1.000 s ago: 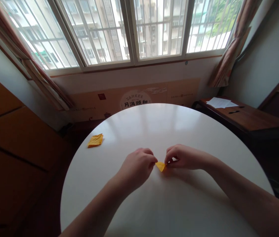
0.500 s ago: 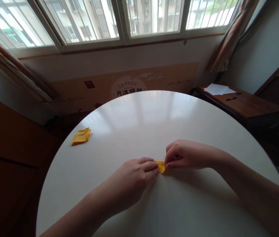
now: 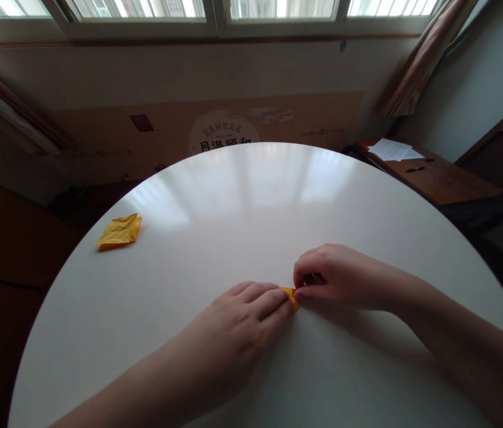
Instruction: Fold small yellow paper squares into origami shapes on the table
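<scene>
A small piece of folded yellow paper (image 3: 294, 298) lies on the white round table (image 3: 215, 249), mostly covered by my fingers. My left hand (image 3: 251, 321) rests over its left part, with the fingers close together and pressing it against the tabletop. From the right, my right hand (image 3: 326, 276) pinches the paper's right edge between thumb and curled fingers. The two hands almost meet at the paper. How the paper is folded under my left fingers is hidden.
Towards the left rim of the table lies a second, larger piece of folded yellow paper (image 3: 120, 232). Beyond the table are a cardboard panel (image 3: 166, 128) along the wall and windows. White sheets (image 3: 394, 150) lie on a brown wooden desk (image 3: 451, 178) at the right.
The view has tilted downward, showing less of the windows. My left fingers now cover more of the paper, and my right fingertips have come closer to them.
</scene>
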`<state>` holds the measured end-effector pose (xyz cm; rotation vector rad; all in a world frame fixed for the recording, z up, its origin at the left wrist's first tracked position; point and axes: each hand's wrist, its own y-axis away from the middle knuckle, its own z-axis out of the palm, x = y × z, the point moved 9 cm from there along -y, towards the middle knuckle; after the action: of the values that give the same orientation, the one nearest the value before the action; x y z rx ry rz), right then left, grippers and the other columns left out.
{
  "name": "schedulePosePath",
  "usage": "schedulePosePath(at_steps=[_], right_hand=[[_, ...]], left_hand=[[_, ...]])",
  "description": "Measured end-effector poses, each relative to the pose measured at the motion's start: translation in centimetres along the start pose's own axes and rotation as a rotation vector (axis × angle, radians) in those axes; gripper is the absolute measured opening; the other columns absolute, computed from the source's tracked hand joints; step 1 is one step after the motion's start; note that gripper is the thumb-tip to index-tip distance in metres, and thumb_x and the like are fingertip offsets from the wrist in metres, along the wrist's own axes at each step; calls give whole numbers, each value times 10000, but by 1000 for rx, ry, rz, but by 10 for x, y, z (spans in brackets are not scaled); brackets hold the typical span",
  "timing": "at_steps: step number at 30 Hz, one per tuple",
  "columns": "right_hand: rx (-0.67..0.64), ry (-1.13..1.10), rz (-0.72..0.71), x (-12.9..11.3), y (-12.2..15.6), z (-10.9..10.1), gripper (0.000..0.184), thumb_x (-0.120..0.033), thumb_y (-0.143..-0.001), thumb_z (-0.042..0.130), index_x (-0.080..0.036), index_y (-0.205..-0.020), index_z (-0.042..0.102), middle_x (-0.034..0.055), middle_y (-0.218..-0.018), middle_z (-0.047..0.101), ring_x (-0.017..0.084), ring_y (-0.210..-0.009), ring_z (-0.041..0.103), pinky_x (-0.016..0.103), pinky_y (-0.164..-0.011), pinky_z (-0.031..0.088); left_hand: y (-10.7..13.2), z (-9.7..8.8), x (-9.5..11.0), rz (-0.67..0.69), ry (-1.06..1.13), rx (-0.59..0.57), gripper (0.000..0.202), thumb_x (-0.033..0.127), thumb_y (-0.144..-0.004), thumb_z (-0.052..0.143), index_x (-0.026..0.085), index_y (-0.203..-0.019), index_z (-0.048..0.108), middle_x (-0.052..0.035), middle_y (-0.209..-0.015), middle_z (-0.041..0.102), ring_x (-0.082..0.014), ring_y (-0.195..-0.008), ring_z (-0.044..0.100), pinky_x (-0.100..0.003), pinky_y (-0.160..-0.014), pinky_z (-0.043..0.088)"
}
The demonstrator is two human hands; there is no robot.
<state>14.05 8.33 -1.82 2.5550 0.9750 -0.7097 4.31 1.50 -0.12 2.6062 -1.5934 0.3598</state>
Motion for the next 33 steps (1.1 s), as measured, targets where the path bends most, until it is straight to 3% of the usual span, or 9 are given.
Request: schedulePosePath(at_steps=[7, 17, 26, 33], right_hand=[[22, -6, 39, 1, 1, -1, 99, -276, -855, 637, -233, -815, 718, -20, -790, 731, 147, -736, 621, 240, -628, 385], [39, -28, 106, 3, 5, -3, 110, -277, -839, 630, -232, -772, 705, -33, -745, 714, 129, -692, 611, 226, -590, 369], [38, -34, 137, 3, 5, -3, 110, -250, -824, 615, -236, -741, 685, -35, -729, 702, 129, -667, 595, 225, -569, 356], [38, -23, 148, 5, 5, -2, 107, -255, -817, 619, -225, -741, 687, -17, -724, 699, 137, -663, 597, 236, -567, 352]], left_hand=[[1, 2, -1, 3, -1, 13, 452, 85, -940, 432, 109, -1384, 513, -97, -1358, 607, -230, -1211, 556, -373, -1075, 434], [0, -5, -3, -35, 84, 64, 484, 60, -913, 470, 183, -1379, 518, -65, -1376, 610, -201, -1252, 562, -372, -1096, 435], [-1, -3, -2, -28, 88, 47, 465, 26, -867, 470, 221, -1266, 607, -56, -1371, 610, -220, -1256, 566, -400, -1084, 453], [-1, -2, -6, -69, 101, 28, 407, 72, -932, 449, 169, -1307, 573, -72, -1378, 611, -195, -1268, 562, -372, -1135, 406]])
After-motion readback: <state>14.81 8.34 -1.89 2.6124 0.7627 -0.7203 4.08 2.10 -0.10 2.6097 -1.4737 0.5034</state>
